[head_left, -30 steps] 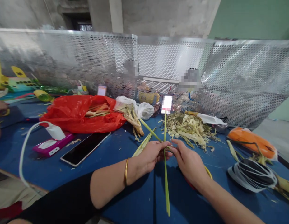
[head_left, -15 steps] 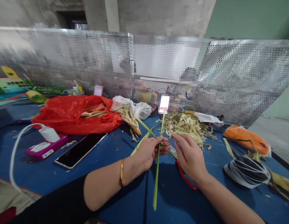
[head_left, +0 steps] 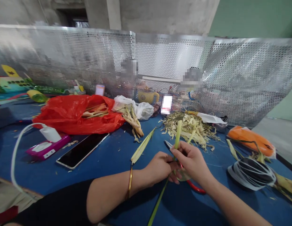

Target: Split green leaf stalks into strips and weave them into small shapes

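Note:
My left hand (head_left: 158, 164) is closed, its fingers pinching green corn-husk strips low over the table. Close beside it, my right hand (head_left: 194, 161) grips the upright end of a green husk strip (head_left: 178, 135) between thumb and fingers. A long strip (head_left: 157, 204) trails from the left hand toward the near edge. Where the strips meet is partly hidden by the fingers. Beneath the right hand lie red-handled scissors (head_left: 196, 187), their blades pointing away to the left. A pale, narrow bundle of husk (head_left: 143, 146) rests beyond my left wrist.
Shredded husk (head_left: 188, 127) is heaped behind the hands. Left are a red plastic bag (head_left: 58, 114), a phone (head_left: 82, 150) and a purple power strip (head_left: 45, 149) with a white cable. Wound white cord (head_left: 250, 174) and an orange bag (head_left: 250, 141) lie right. A perforated metal screen (head_left: 164, 56) stands behind.
My hands have come together, lower and nearer me. The right hand, open before, now grips a green strip. The crossed strips have been turned, one end now upright and another trailing nearer me.

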The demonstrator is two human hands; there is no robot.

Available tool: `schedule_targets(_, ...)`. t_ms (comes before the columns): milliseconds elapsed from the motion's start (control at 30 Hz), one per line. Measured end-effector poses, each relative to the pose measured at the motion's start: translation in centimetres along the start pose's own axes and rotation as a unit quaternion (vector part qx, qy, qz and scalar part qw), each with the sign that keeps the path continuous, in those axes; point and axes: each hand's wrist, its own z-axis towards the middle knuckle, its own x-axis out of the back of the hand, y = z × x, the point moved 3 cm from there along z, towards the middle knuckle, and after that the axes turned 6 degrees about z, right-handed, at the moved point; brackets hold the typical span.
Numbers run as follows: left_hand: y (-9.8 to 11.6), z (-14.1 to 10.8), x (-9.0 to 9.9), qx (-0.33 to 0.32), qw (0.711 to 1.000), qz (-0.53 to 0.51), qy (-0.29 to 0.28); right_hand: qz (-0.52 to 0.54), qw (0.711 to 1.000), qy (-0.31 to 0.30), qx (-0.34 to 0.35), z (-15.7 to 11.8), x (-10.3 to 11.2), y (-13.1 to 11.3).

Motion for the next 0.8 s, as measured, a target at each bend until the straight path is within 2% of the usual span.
schedule_targets(100, 0.2, 0.2, 0.5, 0.004, 0.999, -0.037, -0.002, -0.063, 0.991, 0.059, 0.098, -0.7, 0.4, -1.1)
schedule_targets(167, 0.4, 0.4, 1.0, 0.042, 0.995, -0.092, 0.003, -0.127, 0.970, 0.075, 0.194, -1.4, 0.5, -2.1)
schedule_targets(233, 0.7, 0.6, 1.6, 0.086, 0.984, -0.152, 0.023, -0.187, 0.936, 0.070, 0.290, -2.1, 0.4, -2.9)
schedule_targets(300, 1.0, 0.9, 2.4, 0.111, 0.973, -0.199, 0.046, -0.253, 0.890, 0.049, 0.376, -2.6, 0.0, -3.4)
schedule_targets(400, 1.3, 1.4, 3.5, 0.109, 0.960, -0.249, 0.064, -0.347, 0.817, 0.015, 0.460, -2.8, -0.7, -3.4)
schedule_targets(467, 1.4, 1.6, 4.0, 0.093, 0.955, -0.272, 0.076, -0.382, 0.794, 0.004, 0.472, -2.7, -1.0, -3.2)
schedule_targets(600, 1.5, 1.6, 4.7, 0.067, 0.941, -0.304, 0.128, -0.425, 0.786, -0.009, 0.449, -2.3, -1.5, -2.5)
schedule_targets(667, 1.7, 1.6, 4.9, 0.050, 0.936, -0.316, 0.151, -0.429, 0.795, -0.023, 0.428, -2.1, -1.8, -2.0)
schedule_targets(800, 2.2, 1.6, 5.0, 0.055, 0.932, -0.327, 0.145, -0.408, 0.828, -0.056, 0.382, -1.5, -2.4, -1.0)
